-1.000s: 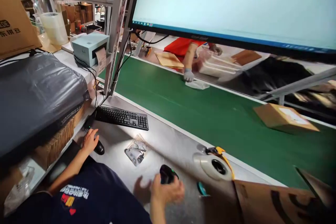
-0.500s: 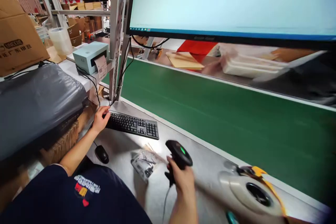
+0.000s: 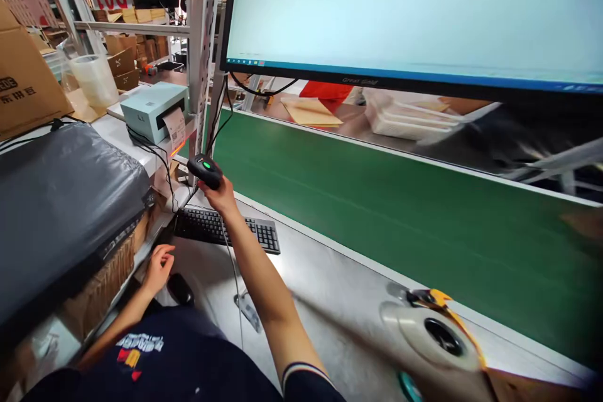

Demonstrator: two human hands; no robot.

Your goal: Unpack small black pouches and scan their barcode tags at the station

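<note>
My right hand (image 3: 220,196) grips a black barcode scanner (image 3: 205,171) with a green light on top, held up over the left end of the keyboard (image 3: 207,225). Its red beam falls on the lower edge of a printed label (image 3: 176,128), which hangs out of the label printer (image 3: 153,112). My left hand (image 3: 160,267) is bare, fingers loosely curled and apart, just above and left of the black mouse (image 3: 180,289). A small clear plastic packet (image 3: 248,312) lies on the metal table, partly hidden behind my right forearm.
A green conveyor belt (image 3: 377,195) runs behind the table, under a large monitor (image 3: 400,12). A tape dispenser with a roll (image 3: 438,339) stands at the right. Grey plastic bags (image 3: 66,182) are stacked at the left, near a cardboard box (image 3: 28,75) and a clear tape roll (image 3: 94,80).
My right hand has carried the scanner left and up from above the packet to the printer's label. My left hand has drawn back from the keyboard towards me, beside the mouse.
</note>
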